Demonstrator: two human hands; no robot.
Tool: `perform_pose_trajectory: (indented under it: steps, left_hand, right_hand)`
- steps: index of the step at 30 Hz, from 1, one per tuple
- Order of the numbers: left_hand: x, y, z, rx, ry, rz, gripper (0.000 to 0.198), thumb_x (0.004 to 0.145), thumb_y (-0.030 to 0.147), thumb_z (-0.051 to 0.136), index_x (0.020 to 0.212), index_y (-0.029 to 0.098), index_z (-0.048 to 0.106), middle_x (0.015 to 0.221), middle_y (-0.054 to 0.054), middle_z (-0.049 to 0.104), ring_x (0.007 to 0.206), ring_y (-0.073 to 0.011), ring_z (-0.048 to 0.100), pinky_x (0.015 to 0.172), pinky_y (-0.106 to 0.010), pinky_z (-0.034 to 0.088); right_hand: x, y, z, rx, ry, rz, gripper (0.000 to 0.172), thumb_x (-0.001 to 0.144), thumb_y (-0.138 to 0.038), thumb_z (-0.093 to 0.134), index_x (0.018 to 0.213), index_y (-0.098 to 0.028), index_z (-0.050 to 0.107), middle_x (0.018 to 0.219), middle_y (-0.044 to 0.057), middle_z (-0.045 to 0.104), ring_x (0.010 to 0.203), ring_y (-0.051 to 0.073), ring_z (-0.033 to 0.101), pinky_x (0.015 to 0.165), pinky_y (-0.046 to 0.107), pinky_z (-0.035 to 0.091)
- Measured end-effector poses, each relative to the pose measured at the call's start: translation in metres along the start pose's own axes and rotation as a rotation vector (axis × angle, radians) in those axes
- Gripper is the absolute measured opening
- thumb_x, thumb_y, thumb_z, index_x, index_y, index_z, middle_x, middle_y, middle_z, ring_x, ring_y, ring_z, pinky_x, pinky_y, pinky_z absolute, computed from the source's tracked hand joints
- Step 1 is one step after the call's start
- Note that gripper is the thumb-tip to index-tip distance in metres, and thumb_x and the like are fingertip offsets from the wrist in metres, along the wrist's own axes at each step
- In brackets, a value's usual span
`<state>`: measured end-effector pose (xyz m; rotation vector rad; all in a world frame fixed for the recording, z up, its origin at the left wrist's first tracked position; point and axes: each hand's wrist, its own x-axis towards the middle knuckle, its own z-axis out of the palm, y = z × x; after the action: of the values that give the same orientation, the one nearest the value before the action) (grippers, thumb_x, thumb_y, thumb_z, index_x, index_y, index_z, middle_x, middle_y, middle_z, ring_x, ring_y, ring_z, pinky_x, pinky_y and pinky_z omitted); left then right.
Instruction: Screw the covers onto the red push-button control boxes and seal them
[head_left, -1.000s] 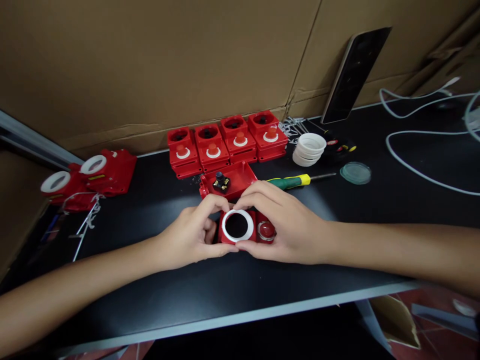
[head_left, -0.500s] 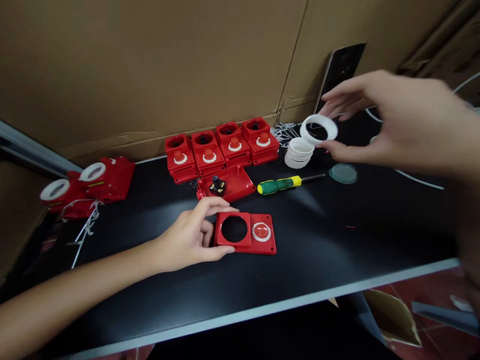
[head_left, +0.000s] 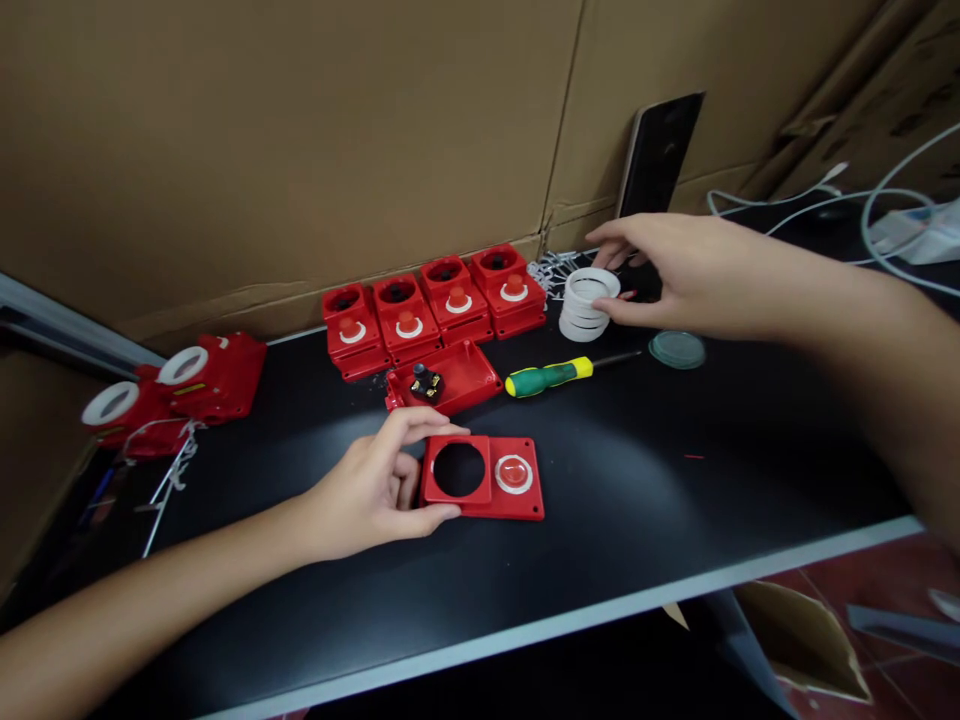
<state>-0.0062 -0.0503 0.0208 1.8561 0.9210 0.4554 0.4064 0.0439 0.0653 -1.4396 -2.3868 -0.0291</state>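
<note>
Head view. Your left hand (head_left: pixel 367 495) pinches the red cover (head_left: pixel 484 480) between its fingers at the left end, long axis running left to right. Beyond and rightward, your right hand (head_left: pixel 686 275), the nearer, curves about the stacked white rings (head_left: pixel 583 326); whether it grips cannot be told. The black surface (head_left: pixel 637 500) meets cardboard (head_left: pixel 337 130) behind.

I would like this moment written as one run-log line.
left hand: holding red rectangular plastic cover | right hand: at stacked white plastic rings | green-and-yellow screwdriver: on black tabletop
</note>
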Motion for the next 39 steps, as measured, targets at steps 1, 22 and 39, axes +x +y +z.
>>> perform_pose_trajectory:
  steps: [1,22,39]
  left_hand:
    - [0.0,0.0,0.0,-0.001,-0.001,0.004,0.063,0.09,0.036,0.09,0.137,0.026,0.049,0.148,-0.017,0.077,0.05,-0.001,0.056,0.044,-0.016,0.045]
    - [-0.008,0.003,-0.005,0.148,0.334,0.421,0.06,0.09,0.028,0.099,0.134,0.026,0.059,0.145,-0.014,0.082,0.058,-0.0046,0.062,0.048,-0.018,0.048]
    - [0.023,-0.02,-0.027,0.545,0.548,0.205,0.072,0.092,0.052,0.09,0.147,0.022,0.054,0.106,-0.003,0.069,0.087,-0.021,0.068,0.084,-0.039,0.063]
  right_hand:
    - [0.0,0.0,0.001,-0.008,-0.003,-0.005,0.07,0.095,-0.041,0.082,0.154,-0.008,0.064,0.127,0.022,0.078,0.114,0.037,0.075,0.101,0.056,0.062]
    - [-0.009,-0.04,-0.005,-0.029,0.289,-0.109,0.043,0.105,-0.044,0.057,0.139,-0.022,0.07,0.122,0.015,0.082,0.114,0.035,0.078,0.104,0.054,0.063]
    - [-0.015,-0.066,0.037,0.073,0.222,-0.443,0.023,0.11,-0.028,0.059,0.13,-0.02,0.069,0.106,0.011,0.081,0.1,0.032,0.078,0.084,0.046,0.059]
